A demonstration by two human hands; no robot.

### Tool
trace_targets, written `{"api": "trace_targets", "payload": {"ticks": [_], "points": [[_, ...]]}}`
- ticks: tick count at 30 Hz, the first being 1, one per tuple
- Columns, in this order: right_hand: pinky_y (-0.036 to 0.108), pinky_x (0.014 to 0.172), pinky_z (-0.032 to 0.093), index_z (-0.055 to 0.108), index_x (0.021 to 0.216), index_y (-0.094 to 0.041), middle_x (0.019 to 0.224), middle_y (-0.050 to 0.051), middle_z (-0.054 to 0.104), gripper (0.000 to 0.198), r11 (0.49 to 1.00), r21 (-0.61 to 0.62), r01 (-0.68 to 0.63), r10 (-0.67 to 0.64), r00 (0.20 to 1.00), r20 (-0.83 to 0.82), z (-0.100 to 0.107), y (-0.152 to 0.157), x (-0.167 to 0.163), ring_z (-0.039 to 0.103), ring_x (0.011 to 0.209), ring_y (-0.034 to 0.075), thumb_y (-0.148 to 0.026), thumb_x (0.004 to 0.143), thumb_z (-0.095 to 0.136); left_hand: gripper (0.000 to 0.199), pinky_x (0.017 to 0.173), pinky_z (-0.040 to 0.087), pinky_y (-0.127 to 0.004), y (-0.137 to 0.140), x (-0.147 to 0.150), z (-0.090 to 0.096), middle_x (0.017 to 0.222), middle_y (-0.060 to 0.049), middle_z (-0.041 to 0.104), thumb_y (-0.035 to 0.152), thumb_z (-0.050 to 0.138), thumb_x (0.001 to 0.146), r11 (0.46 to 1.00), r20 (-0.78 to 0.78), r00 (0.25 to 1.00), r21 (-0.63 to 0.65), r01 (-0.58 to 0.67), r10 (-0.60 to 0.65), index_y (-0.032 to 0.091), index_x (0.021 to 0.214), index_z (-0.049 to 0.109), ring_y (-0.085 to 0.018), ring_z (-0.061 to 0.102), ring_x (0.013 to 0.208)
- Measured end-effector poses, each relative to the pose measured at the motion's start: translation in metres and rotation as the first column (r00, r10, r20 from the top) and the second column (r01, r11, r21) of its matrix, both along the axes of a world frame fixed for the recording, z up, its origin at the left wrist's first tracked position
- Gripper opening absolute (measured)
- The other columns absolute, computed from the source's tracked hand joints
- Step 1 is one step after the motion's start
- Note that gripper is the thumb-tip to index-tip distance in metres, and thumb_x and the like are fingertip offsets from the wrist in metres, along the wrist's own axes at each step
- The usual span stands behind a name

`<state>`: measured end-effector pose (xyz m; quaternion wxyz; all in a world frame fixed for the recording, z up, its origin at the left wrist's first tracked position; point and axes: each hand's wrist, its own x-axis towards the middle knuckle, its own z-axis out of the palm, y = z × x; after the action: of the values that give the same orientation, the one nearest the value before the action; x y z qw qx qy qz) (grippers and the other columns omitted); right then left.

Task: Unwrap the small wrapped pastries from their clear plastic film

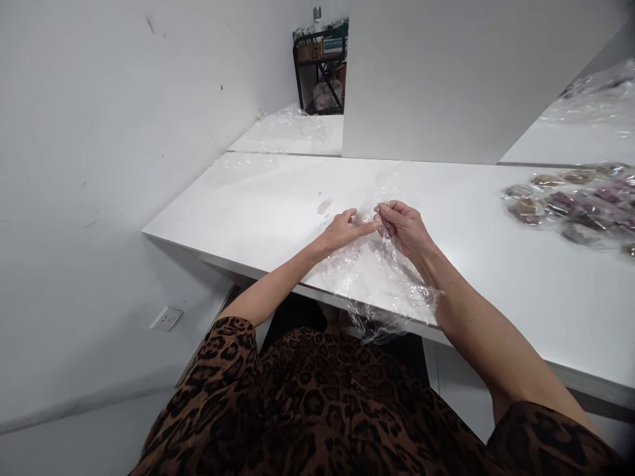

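Observation:
A crumpled sheet of clear plastic film [364, 281] lies at the front of the white table, part of it hanging over the edge. My right hand [404, 225] is closed in a pinch on the film, with a small dark reddish thing against its fingers, mostly hidden. Just left of it, my left hand [344, 230] is open, its thumb and fingers apart and one finger reaching to the right fingertips. Film gathers between the two hands.
Several plastic-wrapped brown and purple pieces [580, 205] lie together on the right of the white table [238, 198]. More clear film [292, 122] sits at the back left. A grey panel [421, 79] rises behind, beside a black shelf rack [320, 63]. A white wall borders the left.

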<state>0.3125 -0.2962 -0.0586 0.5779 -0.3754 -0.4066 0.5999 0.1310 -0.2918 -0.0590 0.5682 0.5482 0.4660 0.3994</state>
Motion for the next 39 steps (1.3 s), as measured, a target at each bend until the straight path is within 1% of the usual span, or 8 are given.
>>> {"api": "trace_targets", "payload": {"ticks": [5,9,13,16,21,27,32,39], "points": [[0.016,0.036,0.032,0.064,0.074,-0.021,0.062,-0.003,0.057,0.031,0.995,0.082,0.047,-0.049,0.999,0.019,0.012,-0.005,0.008,0.043,0.048,0.006,-0.038,0.075,0.090,0.045,0.086,0.056,-0.040,-0.001,0.009,0.002,0.093,-0.008,0.071,0.014,0.076,0.079,0.962,0.206,0.979,-0.266,0.057,-0.001,0.014,0.121,0.062,-0.020,0.069,0.081],[0.017,0.036,0.031,0.063,0.074,-0.022,0.070,-0.001,0.059,0.029,0.975,0.106,0.195,-0.202,0.978,0.056,0.019,-0.005,0.023,0.043,0.051,0.006,-0.036,0.077,0.088,0.022,0.088,0.058,-0.040,-0.007,0.002,-0.003,0.089,-0.009,0.071,0.005,0.062,0.087,0.931,0.435,0.890,-0.365,0.033,0.139,0.011,0.109,0.061,-0.017,0.069,0.079],[0.018,0.037,0.033,0.063,0.072,-0.019,0.076,0.000,0.062,0.034,0.956,0.089,0.278,-0.284,0.957,0.065,0.033,-0.004,0.032,0.044,0.052,0.005,-0.032,0.070,0.094,0.051,0.094,0.055,-0.034,-0.013,-0.005,-0.011,0.112,-0.016,0.073,0.009,0.066,0.089,0.944,0.285,0.939,-0.314,-0.101,0.195,0.008,0.138,0.053,-0.019,0.071,0.096],[0.020,0.037,0.033,0.064,0.071,-0.019,0.070,0.000,0.061,0.034,0.966,0.091,0.241,-0.248,0.966,0.079,0.051,-0.003,0.028,0.043,0.051,0.006,-0.030,0.065,0.096,0.056,0.102,0.052,-0.036,-0.016,-0.004,-0.013,0.143,-0.021,0.062,0.034,0.067,0.096,0.976,0.106,0.979,-0.152,-0.156,0.173,0.012,0.145,0.051,-0.025,0.064,0.124],[0.020,0.037,0.025,0.069,0.070,-0.019,0.073,0.000,0.063,0.041,0.987,0.151,0.053,-0.074,0.988,0.133,0.082,-0.004,-0.002,0.041,0.052,0.005,-0.036,0.053,0.102,0.073,0.114,0.043,-0.040,-0.016,0.005,-0.002,0.154,-0.018,0.056,0.071,0.061,0.089,0.997,-0.129,0.989,0.027,0.069,-0.065,0.015,0.137,0.062,-0.035,0.052,0.142],[0.020,0.040,0.024,0.071,0.071,-0.019,0.080,0.001,0.065,0.049,0.984,0.176,-0.028,-0.007,0.981,0.193,0.103,-0.009,-0.024,0.043,0.053,0.004,-0.041,0.044,0.106,0.080,0.095,0.052,-0.035,-0.005,0.012,-0.009,0.131,-0.019,0.069,0.030,0.070,0.081,0.998,-0.177,0.983,-0.041,0.047,-0.053,0.010,0.154,0.044,-0.030,0.068,0.117],[0.025,0.043,0.015,0.069,0.067,-0.018,0.083,0.006,0.065,0.037,0.944,0.297,0.142,-0.209,0.956,0.207,0.119,0.003,0.019,0.038,0.051,0.004,-0.032,0.057,0.102,0.076,0.077,0.053,-0.031,0.004,-0.008,-0.023,0.109,-0.015,0.075,0.019,0.065,0.084,0.988,-0.011,1.000,-0.154,-0.012,0.010,0.009,0.154,0.039,-0.022,0.073,0.090],[0.029,0.048,0.016,0.069,0.062,-0.021,0.083,0.010,0.066,0.037,0.919,0.330,0.216,-0.325,0.889,0.323,0.139,0.009,0.060,0.036,0.049,0.006,-0.032,0.054,0.103,0.060,0.112,0.048,-0.041,0.001,-0.029,-0.018,0.149,-0.018,0.055,0.015,0.065,0.086,0.982,-0.324,0.931,0.134,-0.132,0.170,0.017,0.144,0.053,-0.030,0.058,0.136]]}}
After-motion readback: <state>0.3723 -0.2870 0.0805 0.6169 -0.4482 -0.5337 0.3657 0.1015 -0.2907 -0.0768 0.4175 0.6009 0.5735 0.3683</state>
